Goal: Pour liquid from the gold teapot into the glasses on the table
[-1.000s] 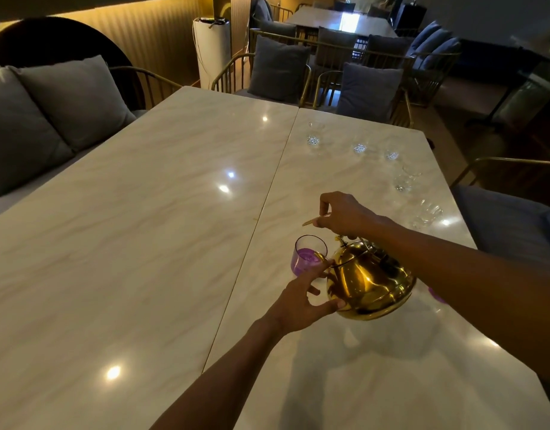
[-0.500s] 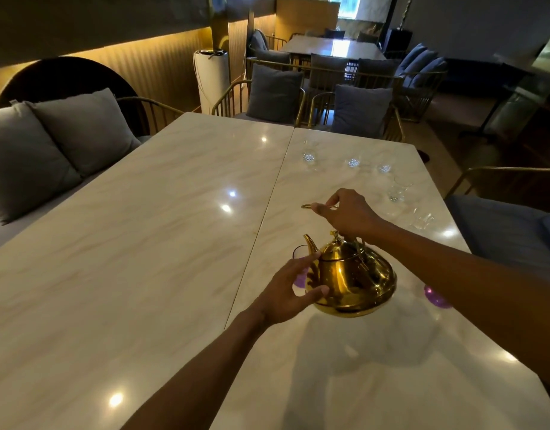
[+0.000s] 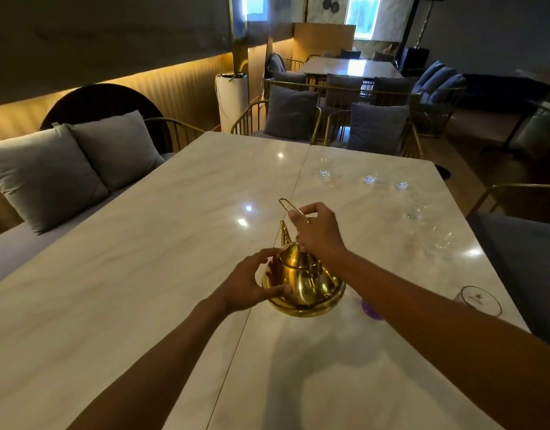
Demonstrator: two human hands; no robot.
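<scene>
The gold teapot [image 3: 307, 282] is held upright just above the marble table [image 3: 143, 274], spout pointing away from me. My right hand [image 3: 317, 231] grips its thin wire handle from above. My left hand [image 3: 252, 283] cups the pot's left side. A glass with purple liquid [image 3: 373, 310] peeks out under my right forearm. A clear glass [image 3: 480, 301] stands near the right table edge. Several empty clear glasses [image 3: 368, 180] curve along the far right of the table. The purple glass seen earlier is hidden behind the pot and my left hand.
Grey cushions [image 3: 65, 162] line a bench on the left. Gold-framed chairs with grey cushions [image 3: 290, 117] stand at the far end. A chair [image 3: 515, 237] sits at the right edge. A seam runs down the middle of the table.
The teapot has tipped back from pouring to upright and now covers the purple glass. My view has lifted, showing more of the room.
</scene>
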